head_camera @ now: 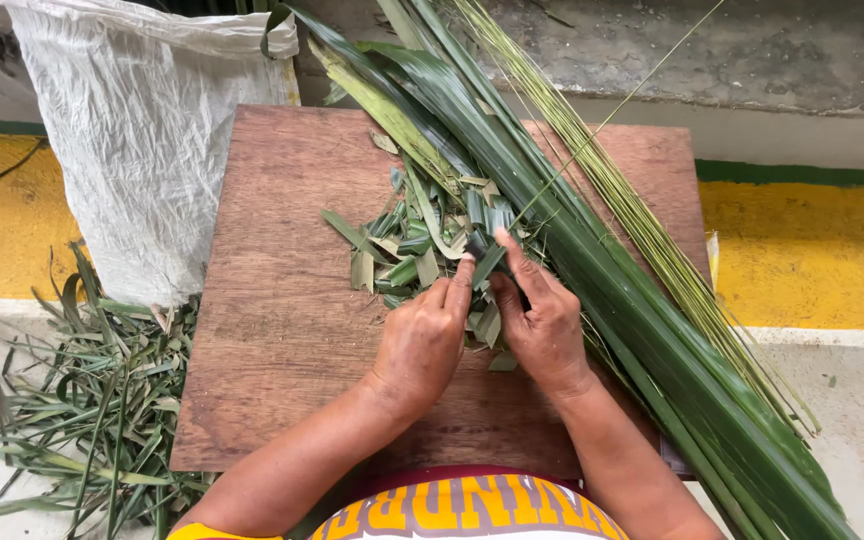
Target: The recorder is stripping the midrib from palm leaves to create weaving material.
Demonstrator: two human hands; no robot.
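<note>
In the head view, the lower end of a short dark green leaf strip (pixel 486 263) is hidden between the left hand (pixel 420 340) and right hand (pixel 544 325). It is pinched by both sets of fingertips, its long axis pointing toward 1 o'clock, above a brown wooden board (pixel 282 300).

Greens on brown wood, yellow beyond

The leaf strip (pixel 487 262) pinched between my left hand (pixel 422 340) and right hand (pixel 544 328) is dark green; the cut pieces (pixel 414 240) run dull green to pale olive. My board (pixel 272 330) is reddish-brown with darker grain. The long fronds (pixel 592 270) are deep glossy green, their thin midribs (pixel 642 220) yellow-green. The sack (pixel 142 150) is white; the floor band (pixel 812 255) yellow, edged green.
</note>
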